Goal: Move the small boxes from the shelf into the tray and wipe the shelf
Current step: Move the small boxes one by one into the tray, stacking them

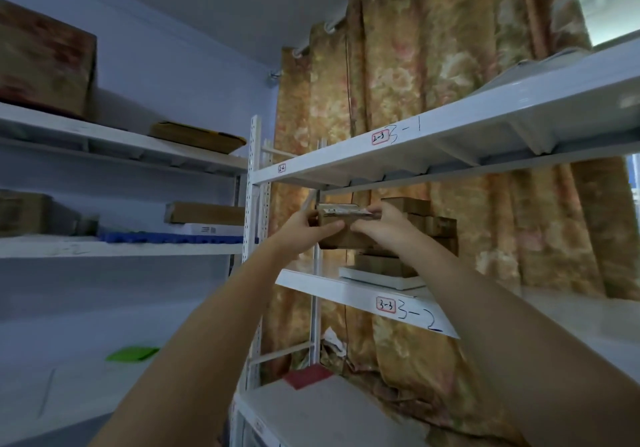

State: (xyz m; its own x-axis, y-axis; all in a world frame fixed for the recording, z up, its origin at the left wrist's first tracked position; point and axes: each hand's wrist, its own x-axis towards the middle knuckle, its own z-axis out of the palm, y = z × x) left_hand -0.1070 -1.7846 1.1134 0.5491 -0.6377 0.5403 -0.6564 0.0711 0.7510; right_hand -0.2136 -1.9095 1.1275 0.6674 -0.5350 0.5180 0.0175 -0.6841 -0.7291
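Gripping one small cardboard box (341,230) between them, the left hand (306,230) and right hand (384,226) hold it above the shelf (311,282), beside the stacked boxes (434,226).

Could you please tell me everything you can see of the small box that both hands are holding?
The small box is brown cardboard, roughly rectangular, with pale crumpled tape or a label across its top. The left hand grips its left end and the right hand its right end, thumbs on the near face. It sits about level, in front of the remaining boxes above the shelf marked 3-2. Whether it touches them is unclear.
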